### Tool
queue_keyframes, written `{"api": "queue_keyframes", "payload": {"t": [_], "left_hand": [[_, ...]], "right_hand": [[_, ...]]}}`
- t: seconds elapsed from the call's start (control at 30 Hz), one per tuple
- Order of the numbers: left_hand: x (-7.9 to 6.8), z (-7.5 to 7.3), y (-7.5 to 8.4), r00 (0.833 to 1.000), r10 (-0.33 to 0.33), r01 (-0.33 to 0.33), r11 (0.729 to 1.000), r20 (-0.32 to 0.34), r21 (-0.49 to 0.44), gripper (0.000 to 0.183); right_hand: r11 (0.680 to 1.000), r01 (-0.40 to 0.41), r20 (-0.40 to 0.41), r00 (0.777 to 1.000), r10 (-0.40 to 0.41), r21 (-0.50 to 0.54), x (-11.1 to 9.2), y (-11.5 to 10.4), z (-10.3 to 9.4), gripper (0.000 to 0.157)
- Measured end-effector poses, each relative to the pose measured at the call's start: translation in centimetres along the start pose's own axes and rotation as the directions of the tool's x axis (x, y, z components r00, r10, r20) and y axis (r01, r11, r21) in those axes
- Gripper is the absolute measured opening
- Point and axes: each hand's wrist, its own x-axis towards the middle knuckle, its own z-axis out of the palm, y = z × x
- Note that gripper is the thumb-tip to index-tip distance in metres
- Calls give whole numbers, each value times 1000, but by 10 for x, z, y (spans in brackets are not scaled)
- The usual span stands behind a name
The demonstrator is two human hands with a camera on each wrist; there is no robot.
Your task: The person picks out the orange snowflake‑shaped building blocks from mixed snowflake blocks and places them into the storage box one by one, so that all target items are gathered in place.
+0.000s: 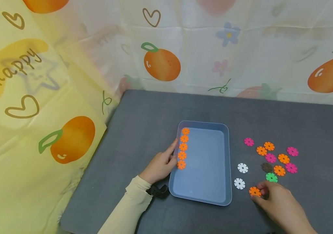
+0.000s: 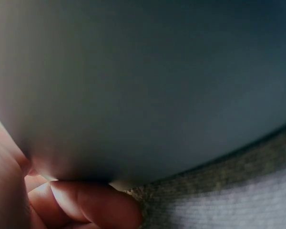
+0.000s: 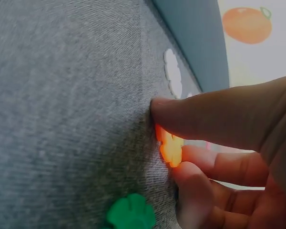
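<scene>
In the head view my left hand (image 1: 159, 165) rests against the left side of a blue tray (image 1: 204, 162), index finger straight along the rim. Inside the tray, several orange notched discs (image 1: 183, 147) form a column by that side. The tray's wall (image 2: 148, 95) fills most of the left wrist view above bent fingers (image 2: 95, 205). My right hand (image 1: 281, 203) pinches another orange notched disc (image 1: 254, 191) by its edge, between thumb and index finger, at the table surface. The right wrist view shows this disc (image 3: 170, 148) beside a green disc (image 3: 131, 212).
Two white discs (image 1: 239, 183) lie between the tray and my right hand. Beyond that hand are loose orange, pink (image 1: 292, 151), brown (image 1: 267, 167) and green (image 1: 271, 177) discs on the dark grey table (image 1: 143, 123). A fruit-printed cloth (image 1: 190, 39) hangs behind.
</scene>
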Motion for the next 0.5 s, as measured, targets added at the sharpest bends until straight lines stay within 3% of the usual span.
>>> {"api": "queue_keyframes", "payload": {"t": [0.17, 0.3, 0.5], "left_hand": [[1, 0, -1, 1000, 2, -2, 1000, -3, 9, 70], [1, 0, -2, 1000, 1, -1, 1000, 3, 10, 71], [0, 0, -2, 1000, -4, 4, 1000, -2, 11, 72]], "right_hand": [[996, 87, -74, 994, -85, 25, -2, -3, -2, 29], [981, 187, -162, 971, -178, 44, -7, -9, -4, 12], [965, 245, -239, 946, -217, 93, -8, -32, -17, 17]]}}
